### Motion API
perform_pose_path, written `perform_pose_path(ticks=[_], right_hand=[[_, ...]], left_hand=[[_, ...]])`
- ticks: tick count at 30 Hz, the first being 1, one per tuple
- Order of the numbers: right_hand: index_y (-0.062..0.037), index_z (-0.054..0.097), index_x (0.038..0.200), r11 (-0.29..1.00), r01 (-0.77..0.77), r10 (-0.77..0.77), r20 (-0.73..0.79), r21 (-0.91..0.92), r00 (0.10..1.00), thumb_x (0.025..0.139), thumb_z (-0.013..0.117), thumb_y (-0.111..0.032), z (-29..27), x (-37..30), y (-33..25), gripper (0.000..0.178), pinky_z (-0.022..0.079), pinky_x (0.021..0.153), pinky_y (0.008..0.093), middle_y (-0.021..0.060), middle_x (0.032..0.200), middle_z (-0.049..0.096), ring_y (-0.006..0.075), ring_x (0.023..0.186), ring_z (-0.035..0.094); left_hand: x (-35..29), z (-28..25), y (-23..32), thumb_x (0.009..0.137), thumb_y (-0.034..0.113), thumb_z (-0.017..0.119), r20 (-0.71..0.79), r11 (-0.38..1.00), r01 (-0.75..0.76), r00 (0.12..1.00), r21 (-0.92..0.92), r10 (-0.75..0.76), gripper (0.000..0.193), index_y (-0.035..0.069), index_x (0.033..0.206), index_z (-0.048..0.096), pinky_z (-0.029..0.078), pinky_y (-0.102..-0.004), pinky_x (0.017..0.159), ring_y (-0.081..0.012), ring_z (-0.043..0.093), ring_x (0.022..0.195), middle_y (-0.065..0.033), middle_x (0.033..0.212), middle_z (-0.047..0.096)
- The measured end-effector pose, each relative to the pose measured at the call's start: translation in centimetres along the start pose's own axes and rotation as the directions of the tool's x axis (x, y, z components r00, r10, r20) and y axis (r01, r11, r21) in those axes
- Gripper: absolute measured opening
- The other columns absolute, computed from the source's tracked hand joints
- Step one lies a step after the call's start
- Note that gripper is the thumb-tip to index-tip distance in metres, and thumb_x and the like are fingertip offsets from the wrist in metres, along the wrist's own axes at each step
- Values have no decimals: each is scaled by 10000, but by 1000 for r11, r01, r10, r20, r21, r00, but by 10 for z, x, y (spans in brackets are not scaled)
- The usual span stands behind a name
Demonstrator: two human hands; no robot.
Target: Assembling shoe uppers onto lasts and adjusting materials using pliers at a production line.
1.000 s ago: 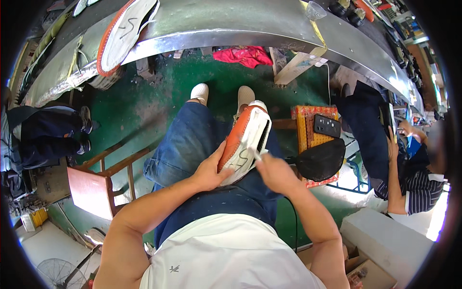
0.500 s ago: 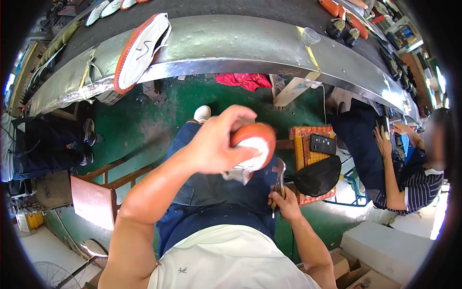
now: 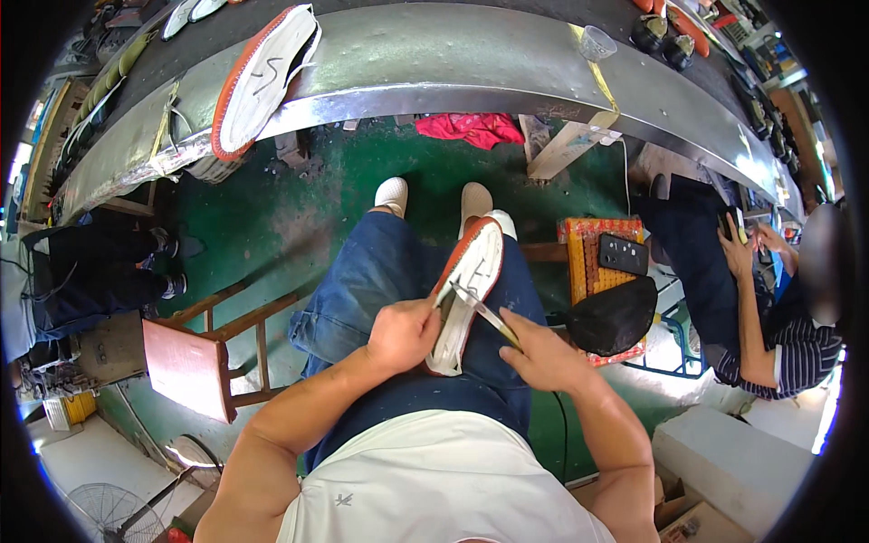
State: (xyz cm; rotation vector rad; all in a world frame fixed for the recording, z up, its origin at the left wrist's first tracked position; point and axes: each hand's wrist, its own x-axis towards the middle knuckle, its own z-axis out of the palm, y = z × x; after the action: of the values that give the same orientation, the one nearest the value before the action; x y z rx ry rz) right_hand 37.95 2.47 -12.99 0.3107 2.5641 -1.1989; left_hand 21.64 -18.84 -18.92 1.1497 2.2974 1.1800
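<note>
A white shoe (image 3: pixel 479 261) with an orange-red rim and a dark scrawled mark lies lengthwise over my right thigh. My left hand (image 3: pixel 405 336) is closed on its left edge around the middle, the fingertips partly hidden. In my right hand (image 3: pixel 541 350) is a metal hand tool (image 3: pixel 487 315) with a yellowish handle, somewhat like pincers. Its metal end reaches over the shoe's middle and appears to touch it there; the exact contact is too small to make out. A similar white shoe (image 3: pixel 262 83) with an orange-red edge leans at the front of the bench ahead.
The metal-edged bench (image 3: pixel 453 54) spans the far side, with a clear plastic cup (image 3: pixel 597 42) on it. At my right, a low beaded seat (image 3: pixel 589 262) holds a phone (image 3: pixel 623 254) and a black cover (image 3: pixel 613 317). A stool (image 3: pixel 186 366) stands left; a co-worker (image 3: pixel 760 335) sits right.
My left hand has lowered the shoe onto my thigh and turned it marked face up. My right hand has raised the tool from beside my thigh to the shoe. The view has shifted slightly.
</note>
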Motion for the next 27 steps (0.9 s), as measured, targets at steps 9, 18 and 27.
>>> perform_pose_path(ticks=[9, 18, 27], right_hand=[[14, 606, 986, 933, 9, 127, 352, -359, 927, 951, 618, -231, -34, 61, -28, 248, 509, 821, 541, 260, 929, 694, 453, 904, 669], [-3, 593, 1177, 986, -153, 156, -35, 66, 987, 928, 656, -203, 30, 34, -1, 325, 529, 823, 490, 228, 968, 671, 409, 938, 673], [-1, 557, 1266, 985, -131, 169, 438, -117, 883, 908, 652, -149, -54, 76, -17, 399, 519, 879, 468, 174, 1116, 678, 379, 1070, 645]], left_hand=[[7, 45, -43, 1084, 527, 366, 385, 225, 442, 886, -868, -258, 729, 50, 1616, 223, 213, -349, 1227, -227, 337, 1471, -117, 1597, 371], [23, 39, -50, 1046, 310, 606, 353, 271, 418, 899, -867, -258, 817, 82, 1647, 102, 311, -301, 1172, -165, 402, 1402, -93, 1568, 417], [16, 55, -52, 1065, 237, 566, 193, 481, 309, 942, -821, -276, 722, 66, 1638, 162, 318, -292, 1160, -164, 422, 1378, -101, 1533, 450]])
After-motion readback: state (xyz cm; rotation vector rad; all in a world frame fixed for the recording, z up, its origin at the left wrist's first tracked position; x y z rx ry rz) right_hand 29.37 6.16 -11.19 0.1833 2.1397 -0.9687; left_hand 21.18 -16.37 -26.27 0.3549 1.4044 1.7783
